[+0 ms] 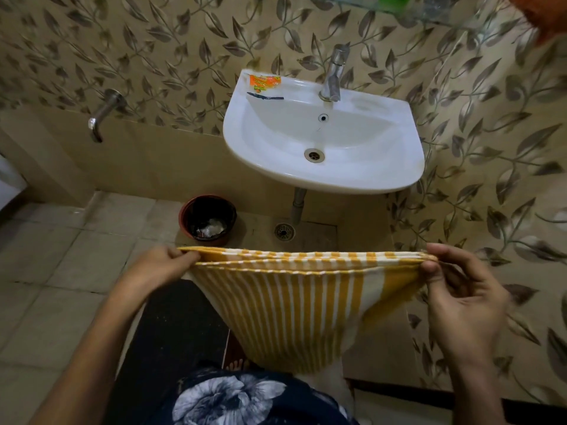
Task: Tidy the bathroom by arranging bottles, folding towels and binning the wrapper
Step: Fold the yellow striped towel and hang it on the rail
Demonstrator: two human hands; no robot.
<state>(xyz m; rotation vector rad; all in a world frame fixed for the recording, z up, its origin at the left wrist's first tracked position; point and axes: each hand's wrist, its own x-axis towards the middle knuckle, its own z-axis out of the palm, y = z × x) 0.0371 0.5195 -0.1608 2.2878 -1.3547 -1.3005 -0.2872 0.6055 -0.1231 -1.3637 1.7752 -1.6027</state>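
Note:
A yellow and white striped towel (pixel 294 305) hangs doubled over in front of me, its top edges stretched level between both hands. My left hand (pixel 159 268) pinches the left corners. My right hand (pixel 457 299) pinches the right corners with thumb and fingers. An orange wrapper (pixel 264 82) lies on the back left rim of the white sink (pixel 352 176), with a thin dark strip (pixel 265 96) just below it. A dark round bin (pixel 208 218) with some white litter inside stands on the floor, left of the sink's drain pipe.
A chrome tap (pixel 333 78) rises at the sink's back. A wall spout (pixel 102 113) juts out at the left. A glass shelf (pixel 399 7) with a green item runs along the top. An orange cloth (pixel 543 16) hangs top right. A floor drain (pixel 284 231) lies under the sink.

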